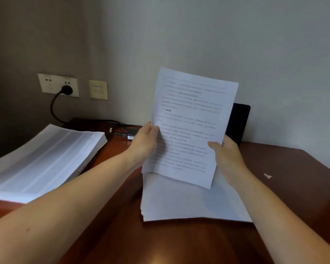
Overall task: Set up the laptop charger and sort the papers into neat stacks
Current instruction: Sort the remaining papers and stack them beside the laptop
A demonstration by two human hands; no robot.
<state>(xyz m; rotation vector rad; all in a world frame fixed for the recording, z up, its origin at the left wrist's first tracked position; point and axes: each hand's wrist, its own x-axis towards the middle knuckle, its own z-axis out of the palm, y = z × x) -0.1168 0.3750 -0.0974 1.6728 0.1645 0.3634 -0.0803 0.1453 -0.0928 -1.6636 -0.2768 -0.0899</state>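
A bundle of printed sheets stands upright above the desk, tilted slightly right. My left hand grips its left edge and my right hand grips its right edge, thumbs on the printed face. Under the bundle lies a low stack of white papers on the desk. A thick paper stack sits at the left. A black plug is in the wall socket; its cable runs down to the charger brick at the desk's back. A dark laptop stands partly hidden behind the sheets.
The brown wooden desk meets the wall at the back, with its right edge slanting off at the far right. A beige switch plate is on the wall beside the socket. A small white scrap lies on the desk at right.
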